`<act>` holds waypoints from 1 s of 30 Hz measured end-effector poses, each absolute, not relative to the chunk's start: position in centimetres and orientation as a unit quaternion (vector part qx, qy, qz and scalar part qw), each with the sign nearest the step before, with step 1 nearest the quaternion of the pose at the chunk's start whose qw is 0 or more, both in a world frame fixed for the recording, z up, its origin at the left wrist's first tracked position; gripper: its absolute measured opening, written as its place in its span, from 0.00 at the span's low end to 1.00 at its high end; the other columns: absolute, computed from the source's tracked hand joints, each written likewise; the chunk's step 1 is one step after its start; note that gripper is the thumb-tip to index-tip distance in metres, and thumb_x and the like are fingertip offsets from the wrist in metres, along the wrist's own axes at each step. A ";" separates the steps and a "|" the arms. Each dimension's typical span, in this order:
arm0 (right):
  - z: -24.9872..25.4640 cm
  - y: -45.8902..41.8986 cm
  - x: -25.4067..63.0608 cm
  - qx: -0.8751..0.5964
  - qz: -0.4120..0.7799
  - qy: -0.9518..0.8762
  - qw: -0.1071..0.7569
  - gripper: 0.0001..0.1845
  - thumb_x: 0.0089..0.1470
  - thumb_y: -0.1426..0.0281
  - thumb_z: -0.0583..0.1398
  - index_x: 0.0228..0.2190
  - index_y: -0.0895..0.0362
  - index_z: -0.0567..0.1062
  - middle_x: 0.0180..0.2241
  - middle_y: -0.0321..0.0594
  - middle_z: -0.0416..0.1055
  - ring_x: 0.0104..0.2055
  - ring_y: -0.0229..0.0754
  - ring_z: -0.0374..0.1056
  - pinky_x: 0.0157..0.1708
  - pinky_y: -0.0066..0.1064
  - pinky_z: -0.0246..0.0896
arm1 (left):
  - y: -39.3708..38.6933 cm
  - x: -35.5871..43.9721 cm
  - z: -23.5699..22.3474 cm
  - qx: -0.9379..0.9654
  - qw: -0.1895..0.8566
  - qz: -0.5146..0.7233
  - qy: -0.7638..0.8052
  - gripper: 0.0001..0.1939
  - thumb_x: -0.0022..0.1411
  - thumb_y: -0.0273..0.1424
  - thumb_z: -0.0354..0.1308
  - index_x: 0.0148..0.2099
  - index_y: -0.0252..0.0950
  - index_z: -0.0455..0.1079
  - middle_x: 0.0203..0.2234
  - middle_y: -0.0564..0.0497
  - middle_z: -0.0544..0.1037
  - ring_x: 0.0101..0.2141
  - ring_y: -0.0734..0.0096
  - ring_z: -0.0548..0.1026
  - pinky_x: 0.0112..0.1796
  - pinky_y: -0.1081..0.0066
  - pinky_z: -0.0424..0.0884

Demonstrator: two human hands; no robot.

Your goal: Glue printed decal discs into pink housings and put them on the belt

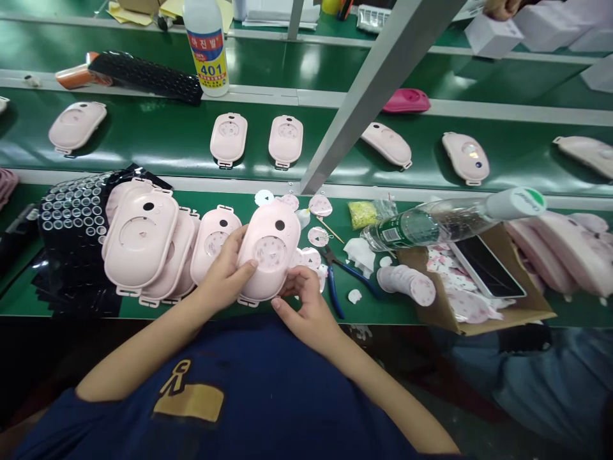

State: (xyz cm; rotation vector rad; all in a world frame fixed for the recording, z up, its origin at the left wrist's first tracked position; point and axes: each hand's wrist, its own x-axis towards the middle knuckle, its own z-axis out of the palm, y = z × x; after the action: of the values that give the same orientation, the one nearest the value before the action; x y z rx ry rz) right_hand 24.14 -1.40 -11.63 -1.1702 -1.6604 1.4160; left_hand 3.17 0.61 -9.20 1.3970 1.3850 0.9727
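My left hand (225, 271) grips the left side of a pink oval plastic shell (271, 252) with a round patterned disc in its middle and a dark hole above it. My right hand (304, 300) pinches the same shell at its lower right edge. The shell is held just above the near edge of the green bench. To its left, several matching pink shells (141, 246) lie stacked and overlapping. Loose round patterned stickers (318, 236) lie just right of the held shell.
Blue-handled pliers (342, 278), a stack of round discs (407, 284), a clear water bottle (445, 220) and a cardboard tray (498, 313) with a phone sit to the right. A black tray of rings (71, 217) lies left. Pink shells ride the green belt (335, 160) behind; a 401 bottle (207, 48) stands beyond.
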 end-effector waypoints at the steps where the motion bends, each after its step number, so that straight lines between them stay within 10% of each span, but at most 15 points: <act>1: -11.4 -1.2 24.3 -0.445 0.521 -0.642 0.344 0.24 0.59 0.62 0.62 0.51 0.47 0.57 0.39 0.35 0.67 0.38 0.40 0.70 0.43 0.40 0.71 | 0.4 3.3 -9.3 0.545 0.465 0.436 0.545 0.37 0.67 0.42 0.54 0.71 0.33 0.49 0.69 0.35 0.59 0.68 0.49 0.59 0.67 0.50 0.57; 6: -9.7 1.0 23.8 -0.430 0.533 -0.616 0.389 0.32 0.61 0.56 0.60 0.59 0.46 0.51 0.57 0.48 0.63 0.49 0.46 0.72 0.46 0.43 0.74 | -0.7 4.3 -8.8 0.517 0.478 0.491 0.513 0.40 0.67 0.44 0.57 0.73 0.39 0.47 0.72 0.39 0.55 0.70 0.50 0.56 0.67 0.52 0.59; 10: -8.2 1.8 22.5 -0.391 0.548 -0.609 0.419 0.42 0.62 0.57 0.55 0.69 0.48 0.40 0.71 0.47 0.48 0.74 0.51 0.48 0.70 0.51 0.52 | -1.4 5.0 -7.9 0.527 0.493 0.485 0.494 0.39 0.68 0.43 0.57 0.74 0.39 0.48 0.72 0.41 0.56 0.70 0.49 0.56 0.68 0.51 0.56; 18: -8.5 -0.1 22.1 -0.436 0.532 -0.584 0.431 0.41 0.64 0.63 0.53 0.70 0.48 0.38 0.74 0.44 0.41 0.76 0.46 0.44 0.73 0.48 0.45 | -2.4 5.3 -7.5 0.530 0.512 0.483 0.473 0.36 0.68 0.40 0.58 0.73 0.38 0.53 0.68 0.40 0.63 0.67 0.49 0.63 0.66 0.50 0.62; 25: -9.3 -0.2 22.5 -0.431 0.445 -0.653 0.435 0.44 0.66 0.64 0.51 0.70 0.43 0.28 0.73 0.46 0.42 0.71 0.51 0.55 0.67 0.50 0.60 | -1.4 3.5 -4.7 0.615 0.413 0.385 0.551 0.29 0.72 0.40 0.52 0.70 0.37 0.56 0.65 0.51 0.70 0.65 0.54 0.66 0.66 0.61 0.63; 30: -5.5 0.4 24.3 -0.414 0.152 -0.806 0.394 0.40 0.61 0.59 0.59 0.69 0.47 0.50 0.70 0.48 0.54 0.73 0.62 0.49 0.73 0.63 0.34 | -1.1 0.3 -3.2 0.801 0.268 0.169 0.509 0.26 0.65 0.34 0.52 0.64 0.41 0.68 0.56 0.47 0.79 0.51 0.52 0.81 0.51 0.60 0.78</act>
State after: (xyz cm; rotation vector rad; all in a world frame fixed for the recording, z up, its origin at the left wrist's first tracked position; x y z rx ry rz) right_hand 24.30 0.36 -5.47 -1.0503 -2.0450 0.3847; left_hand 0.25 -1.11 -3.21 2.1598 1.3727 0.4547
